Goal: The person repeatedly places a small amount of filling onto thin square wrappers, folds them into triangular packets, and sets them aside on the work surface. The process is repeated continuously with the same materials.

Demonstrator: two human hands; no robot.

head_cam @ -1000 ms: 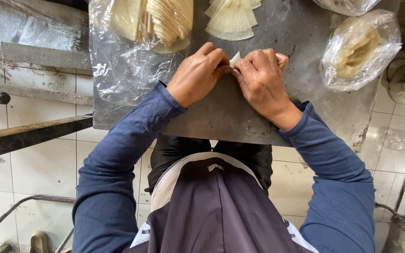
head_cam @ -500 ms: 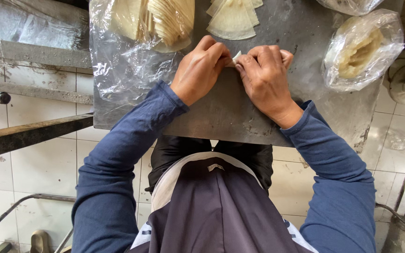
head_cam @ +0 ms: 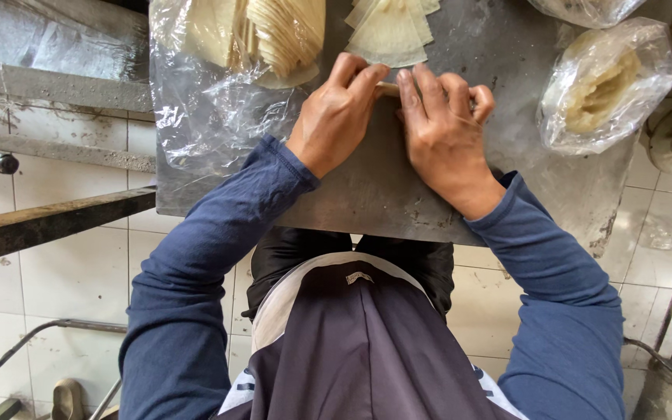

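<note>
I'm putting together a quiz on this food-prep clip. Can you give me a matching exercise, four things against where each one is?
Things:
1. fan of pale wrappers
2. bagged dough lump
3. left hand
4. clear plastic sheet

Places:
A. on the metal table's far right side
B. pressed on a thin pale piece, beside the right hand
C. spread over the table's left part
D. just beyond both hands' fingertips

Pairs: 1-D, 2-A, 3-B, 4-C

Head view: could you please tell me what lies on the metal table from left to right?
Clear plastic sheet with stacked pale wrappers → left hand → small pale piece pinched between the hands → right hand → plastic bag of pale dough.
</note>
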